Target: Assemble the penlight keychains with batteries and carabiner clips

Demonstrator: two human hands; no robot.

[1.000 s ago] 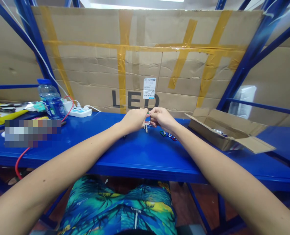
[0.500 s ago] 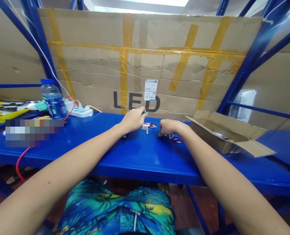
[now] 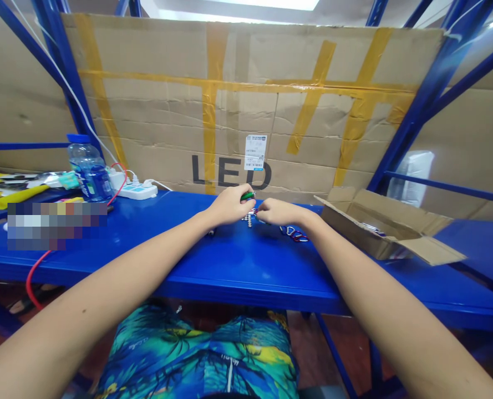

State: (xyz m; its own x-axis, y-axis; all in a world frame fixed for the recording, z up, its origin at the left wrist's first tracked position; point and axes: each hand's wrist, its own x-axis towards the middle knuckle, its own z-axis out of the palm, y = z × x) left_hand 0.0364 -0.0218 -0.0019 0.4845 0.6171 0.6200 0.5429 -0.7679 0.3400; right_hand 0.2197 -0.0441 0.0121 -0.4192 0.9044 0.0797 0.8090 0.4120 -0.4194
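Now I see my left hand (image 3: pixel 232 204) pinching a small green thing (image 3: pixel 247 195) over the blue table (image 3: pixel 238 266). My right hand (image 3: pixel 281 212) is close by; I cannot tell if it grips anything. Colored clips (image 3: pixel 293 234) lie near it.

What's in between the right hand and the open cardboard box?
In the head view, some colourful clips lie on the blue table between the right hand and the cardboard box; the right forearm crosses there too.
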